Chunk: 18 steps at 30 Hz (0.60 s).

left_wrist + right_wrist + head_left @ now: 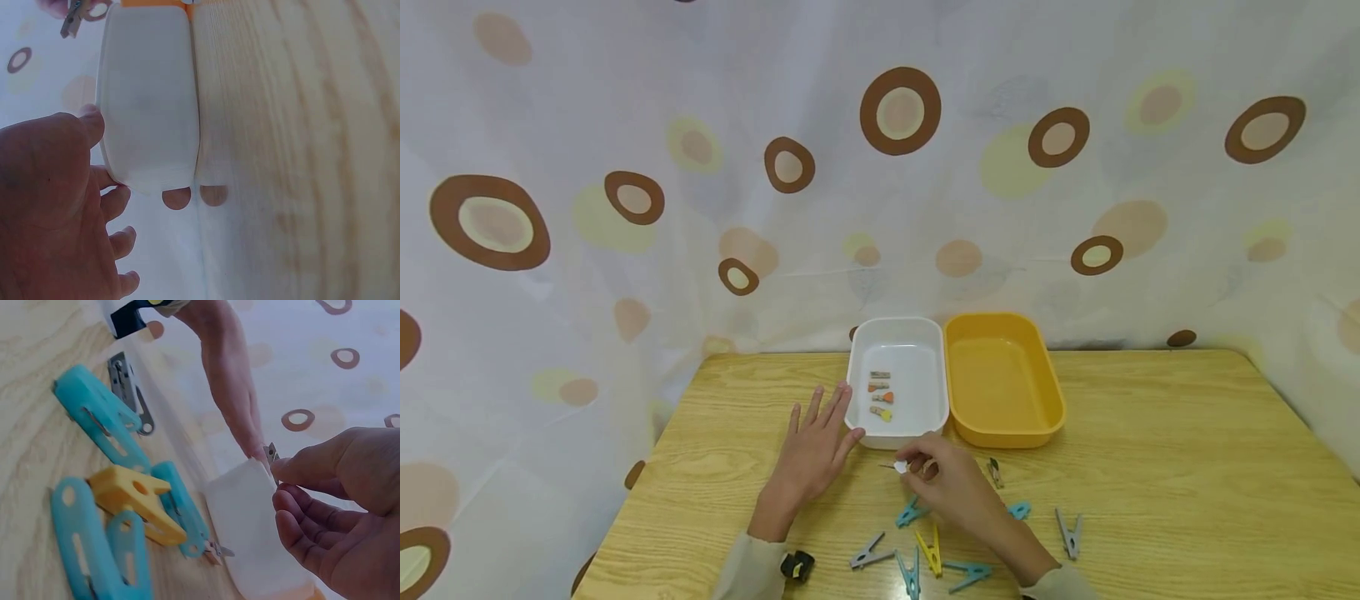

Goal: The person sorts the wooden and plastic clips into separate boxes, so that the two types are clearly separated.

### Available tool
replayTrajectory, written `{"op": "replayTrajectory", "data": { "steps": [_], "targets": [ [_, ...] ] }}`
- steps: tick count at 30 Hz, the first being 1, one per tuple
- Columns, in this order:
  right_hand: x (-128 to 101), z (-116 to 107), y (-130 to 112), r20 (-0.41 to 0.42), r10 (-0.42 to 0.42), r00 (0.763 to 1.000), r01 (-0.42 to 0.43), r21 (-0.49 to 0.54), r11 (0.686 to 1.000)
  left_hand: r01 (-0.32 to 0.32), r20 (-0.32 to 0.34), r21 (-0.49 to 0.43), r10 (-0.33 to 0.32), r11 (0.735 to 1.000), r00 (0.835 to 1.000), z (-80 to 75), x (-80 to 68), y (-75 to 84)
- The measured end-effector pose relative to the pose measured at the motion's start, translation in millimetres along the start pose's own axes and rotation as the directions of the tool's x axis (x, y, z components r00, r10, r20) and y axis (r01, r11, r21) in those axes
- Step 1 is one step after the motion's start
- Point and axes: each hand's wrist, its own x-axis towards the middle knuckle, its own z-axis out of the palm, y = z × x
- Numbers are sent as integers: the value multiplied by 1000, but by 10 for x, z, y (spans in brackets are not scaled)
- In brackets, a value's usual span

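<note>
In the head view my left hand (811, 454) lies with fingers spread at the left edge of a white tray (859, 354). The left wrist view shows its thumb and a finger touching the tray's rim. Just in front of that tray, my right hand (951, 487) pinches a small wooden clothespin (272, 456) with a white decoration between thumb and fingers. Several small wooden clothespins (882, 398), some with orange or yellow decorations, lie in a column inside the tray. Another small clothespin (995, 472), with a green decoration, lies on the table to the right.
A yellow tray (1054, 392) stands against the white one's right side. Large plastic clothespins lie nearer me: a yellow one (929, 552), several teal ones (910, 575), a grey one (869, 554) and another grey one (1071, 535). A black object (797, 567) sits beside my left sleeve.
</note>
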Motion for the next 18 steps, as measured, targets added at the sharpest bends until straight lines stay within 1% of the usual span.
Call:
{"op": "replayTrajectory", "data": {
  "steps": [6,11,14,18],
  "targets": [
    [14,-125,26,-53,-16,998,16,-2,1000,-3,21,3,3,1000,1000,5,-4,2],
    [82,-191,60,-74,-28,997,28,6,1000,3,17,11,-3,1000,1000,-11,4,-2],
    [130,-227,95,-93,-55,994,54,-15,998,3,16,6,-3,1000,1000,-15,6,-3],
    [212,-282,156,-121,-101,987,92,-73,993,0,15,-7,0,1000,1000,-7,4,-1]
  ]
}}
